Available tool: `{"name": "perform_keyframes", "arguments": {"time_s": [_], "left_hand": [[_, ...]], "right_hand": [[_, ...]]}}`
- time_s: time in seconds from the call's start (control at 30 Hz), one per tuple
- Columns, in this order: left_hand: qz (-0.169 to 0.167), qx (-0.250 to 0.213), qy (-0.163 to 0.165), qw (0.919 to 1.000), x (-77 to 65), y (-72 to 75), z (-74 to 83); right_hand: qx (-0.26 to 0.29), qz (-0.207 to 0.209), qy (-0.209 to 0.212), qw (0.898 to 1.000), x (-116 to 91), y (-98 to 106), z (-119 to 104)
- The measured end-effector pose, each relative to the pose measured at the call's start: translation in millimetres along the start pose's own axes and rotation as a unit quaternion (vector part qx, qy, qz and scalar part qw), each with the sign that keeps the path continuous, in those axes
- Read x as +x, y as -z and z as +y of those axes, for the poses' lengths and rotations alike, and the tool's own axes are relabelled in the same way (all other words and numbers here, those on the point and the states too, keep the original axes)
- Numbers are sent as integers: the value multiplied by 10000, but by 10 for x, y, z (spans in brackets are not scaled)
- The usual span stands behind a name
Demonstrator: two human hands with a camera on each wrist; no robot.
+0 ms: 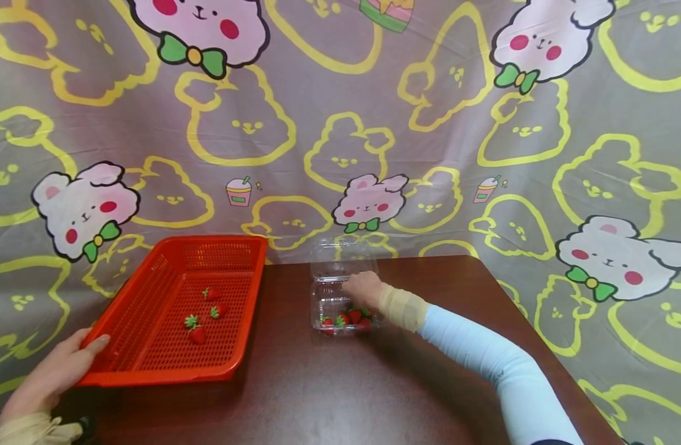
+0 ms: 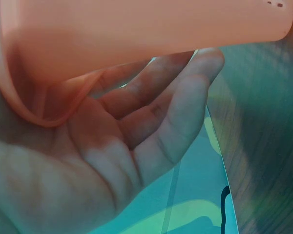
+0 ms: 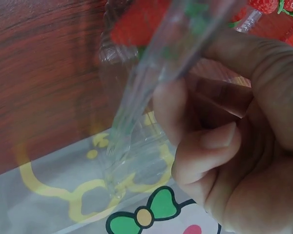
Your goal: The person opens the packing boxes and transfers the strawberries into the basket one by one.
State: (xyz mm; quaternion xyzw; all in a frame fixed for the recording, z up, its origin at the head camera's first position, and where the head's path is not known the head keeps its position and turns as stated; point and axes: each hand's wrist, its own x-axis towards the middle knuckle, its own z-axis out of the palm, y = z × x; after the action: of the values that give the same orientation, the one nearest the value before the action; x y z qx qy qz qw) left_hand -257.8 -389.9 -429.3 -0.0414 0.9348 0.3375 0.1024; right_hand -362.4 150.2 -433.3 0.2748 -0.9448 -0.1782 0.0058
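Note:
My left hand [image 1: 68, 361] grips the near left corner of a red perforated plastic basket [image 1: 176, 375], thumb over the rim and fingers [image 2: 180, 112] underneath. Inside the basket lie three strawberries with green caps, one strawberry [image 1: 196, 334] nearest the front. To the right stands a clear plastic clamshell box [image 1: 324, 303], its lid [image 1: 340, 259] raised at the back. Several strawberries [image 1: 354, 316] sit in its front part. My right hand [image 1: 365, 288] is at the box's right side, its curled fingers holding the clear plastic edge in the right wrist view.
Both containers are on a dark brown wooden table [image 1: 307, 395]. A grey cloth [image 1: 296, 179] printed with yellow outlines and white cartoon animals hangs behind the table and along its right side. The basket's near end juts toward the table's left front.

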Motion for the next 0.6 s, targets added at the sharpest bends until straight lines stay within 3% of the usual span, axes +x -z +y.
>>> {"name": "perform_keyframes", "arguments": {"time_s": [0.3,0.6], "left_hand": [[15,46,-6,10000,-7,-40,-14],[-63,21,70,10000,-8,-45,-32]], "right_hand": [[-87,-21,-40,10000,-37,-21,-33],[-175,55,-47,9998,-49,128,13]]}}
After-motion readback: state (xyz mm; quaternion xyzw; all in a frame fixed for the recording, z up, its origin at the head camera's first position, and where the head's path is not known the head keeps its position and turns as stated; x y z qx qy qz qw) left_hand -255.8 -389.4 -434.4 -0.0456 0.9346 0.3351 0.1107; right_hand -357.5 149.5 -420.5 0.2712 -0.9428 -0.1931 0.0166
